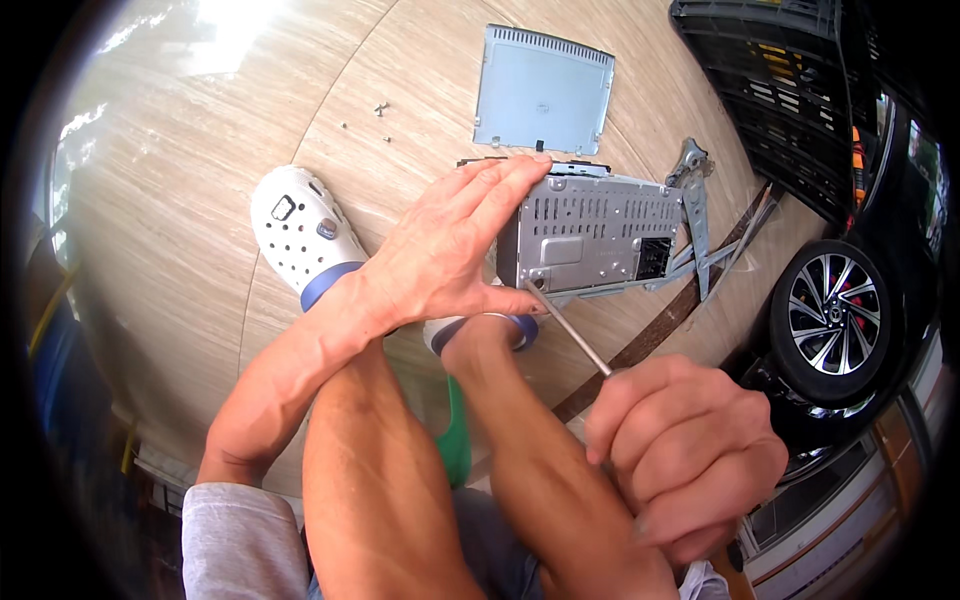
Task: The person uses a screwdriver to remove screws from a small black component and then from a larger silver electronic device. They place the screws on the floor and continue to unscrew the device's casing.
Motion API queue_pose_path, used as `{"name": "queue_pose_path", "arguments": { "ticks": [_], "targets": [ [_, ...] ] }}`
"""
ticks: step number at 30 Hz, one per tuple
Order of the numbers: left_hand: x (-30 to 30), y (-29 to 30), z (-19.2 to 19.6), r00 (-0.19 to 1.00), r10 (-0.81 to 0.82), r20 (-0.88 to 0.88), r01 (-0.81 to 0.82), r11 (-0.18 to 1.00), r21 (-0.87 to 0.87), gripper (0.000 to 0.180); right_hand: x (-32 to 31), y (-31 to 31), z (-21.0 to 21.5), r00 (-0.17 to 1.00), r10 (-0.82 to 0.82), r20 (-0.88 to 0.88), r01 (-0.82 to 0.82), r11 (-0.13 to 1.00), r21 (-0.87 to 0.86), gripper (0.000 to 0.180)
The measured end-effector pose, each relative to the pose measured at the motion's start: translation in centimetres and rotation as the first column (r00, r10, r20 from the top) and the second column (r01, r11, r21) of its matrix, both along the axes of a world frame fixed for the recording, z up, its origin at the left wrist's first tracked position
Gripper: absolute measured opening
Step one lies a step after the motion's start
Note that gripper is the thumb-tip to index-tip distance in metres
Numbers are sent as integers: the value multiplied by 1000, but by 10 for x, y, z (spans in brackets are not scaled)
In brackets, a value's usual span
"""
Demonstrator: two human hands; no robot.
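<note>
A grey metal electronics chassis [600,235] with vent slots stands on its side on the pale floor. My left hand [455,245] lies flat against its left end, fingers stretched over the top edge, thumb under the lower corner. My right hand [690,460] is closed around a screwdriver handle. The screwdriver's thin metal shaft [570,330] runs up and left to a screw at the chassis's lower left corner. My bare legs and a white perforated clog [305,225] are below and left of the chassis.
A flat grey metal cover plate [542,90] lies beyond the chassis. Small loose screws [380,108] lie left of it. A metal bracket [692,200] sits at the chassis's right. A black slatted crate [770,90] and a dark car's wheel [830,305] are at the right.
</note>
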State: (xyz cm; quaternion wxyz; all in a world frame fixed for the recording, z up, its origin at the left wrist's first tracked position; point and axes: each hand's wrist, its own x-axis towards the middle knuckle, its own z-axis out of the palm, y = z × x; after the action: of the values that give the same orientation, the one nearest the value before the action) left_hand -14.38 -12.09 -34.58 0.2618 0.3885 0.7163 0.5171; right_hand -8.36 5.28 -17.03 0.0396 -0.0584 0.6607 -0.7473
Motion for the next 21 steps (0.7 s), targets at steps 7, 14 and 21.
{"name": "queue_pose_path", "arguments": {
  "ticks": [7,14,21],
  "targets": [
    [2,2,-3,1000,1,-15,-2,1000,-13,115,4,-48,-16,797,-554,-239,603,748,278,34],
    [0,-1,-1,999,21,-40,-21,1000,-3,116,-2,17,-4,977,211,-21,-212,972,-97,33],
    [-13,-15,27,959,-48,-279,71,995,75,80,16,-34,-3,872,-488,-40,488,858,160,38]
  ]
}}
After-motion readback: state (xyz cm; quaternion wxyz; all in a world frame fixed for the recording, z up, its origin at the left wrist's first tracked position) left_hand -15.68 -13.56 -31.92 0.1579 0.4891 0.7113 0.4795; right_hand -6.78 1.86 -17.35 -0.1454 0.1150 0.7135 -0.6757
